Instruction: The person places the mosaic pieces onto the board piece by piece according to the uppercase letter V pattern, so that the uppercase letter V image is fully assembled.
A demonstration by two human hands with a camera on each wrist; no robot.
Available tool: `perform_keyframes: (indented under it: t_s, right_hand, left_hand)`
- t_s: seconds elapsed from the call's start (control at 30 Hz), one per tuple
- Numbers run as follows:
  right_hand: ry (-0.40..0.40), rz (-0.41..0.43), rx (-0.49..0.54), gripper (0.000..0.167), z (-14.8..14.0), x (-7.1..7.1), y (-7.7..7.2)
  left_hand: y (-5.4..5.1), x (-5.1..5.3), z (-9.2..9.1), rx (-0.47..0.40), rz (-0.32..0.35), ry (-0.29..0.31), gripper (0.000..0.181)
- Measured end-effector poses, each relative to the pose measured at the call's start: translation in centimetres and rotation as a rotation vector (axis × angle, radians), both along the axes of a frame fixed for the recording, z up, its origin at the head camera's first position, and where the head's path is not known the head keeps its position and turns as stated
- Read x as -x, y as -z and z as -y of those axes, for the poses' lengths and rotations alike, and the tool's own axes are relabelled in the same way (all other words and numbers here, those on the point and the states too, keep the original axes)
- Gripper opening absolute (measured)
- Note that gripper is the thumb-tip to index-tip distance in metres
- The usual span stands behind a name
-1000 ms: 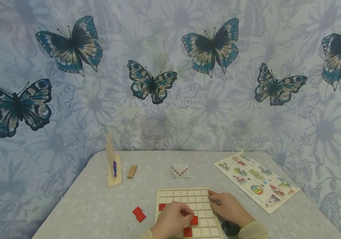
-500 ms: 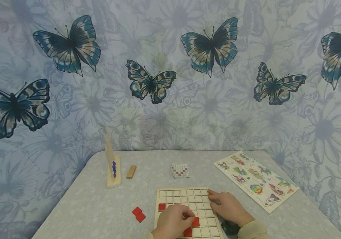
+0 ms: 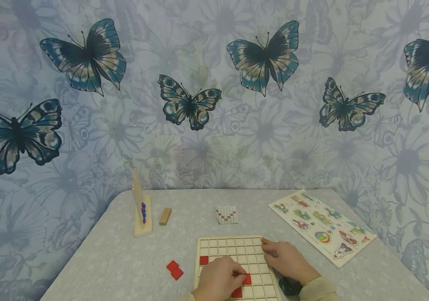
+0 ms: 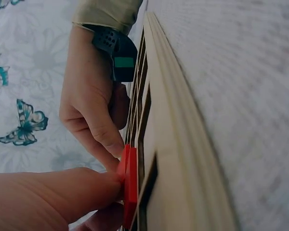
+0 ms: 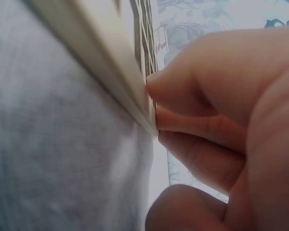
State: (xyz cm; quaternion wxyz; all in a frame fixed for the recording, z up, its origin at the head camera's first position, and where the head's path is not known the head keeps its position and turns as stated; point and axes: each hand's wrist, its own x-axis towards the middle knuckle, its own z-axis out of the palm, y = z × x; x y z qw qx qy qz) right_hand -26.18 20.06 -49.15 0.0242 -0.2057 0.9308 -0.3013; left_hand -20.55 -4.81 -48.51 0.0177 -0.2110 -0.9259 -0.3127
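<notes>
Bending over the pale gridded board (image 3: 252, 249), my left hand (image 3: 220, 278) pinches a red tile (image 3: 247, 279) at a cell right of the board's middle. The left wrist view has the thumb of that hand (image 4: 62, 195) against the red tile (image 4: 131, 180), whose seating I cannot tell. Another red tile (image 3: 237, 292) lies just below the fingers, and one (image 3: 204, 260) sits in the left column. My right hand (image 3: 289, 261) rests its thumb and fingers along the board's right edge; the right wrist view has them (image 5: 221, 101) touching the rim (image 5: 113, 57).
Two loose red tiles (image 3: 177, 273) lie left of the board. Behind it is a small pattern card (image 3: 227, 215). A wooden block (image 3: 165, 216) and an upright wooden stand (image 3: 144, 232) are at the back left, a picture puzzle board (image 3: 312, 219) at the right.
My left hand has shifted slightly right, and the red tile at its fingertips has moved slightly right and down. My right hand keeps its place at the board's edge.
</notes>
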Motion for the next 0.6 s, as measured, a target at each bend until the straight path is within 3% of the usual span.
perform_keyframes:
  t_s: [0.37,0.47,0.6]
  right_hand:
    - [-0.008,0.011,0.009,0.039,0.0,0.0,0.0]
    - [-0.01,0.021,0.019,0.039,0.0,-0.1,-0.1]
    - [-0.014,0.034,0.027,0.039,0.0,0.0,-0.1]
  left_hand:
    - [-0.3,-0.4,0.2,0.053,-0.063,-0.004,0.008]
    - [-1.0,-0.4,1.0,-0.021,-0.072,-0.059,0.016]
    - [-3.0,-0.2,3.7,-0.186,-0.073,-0.176,0.017]
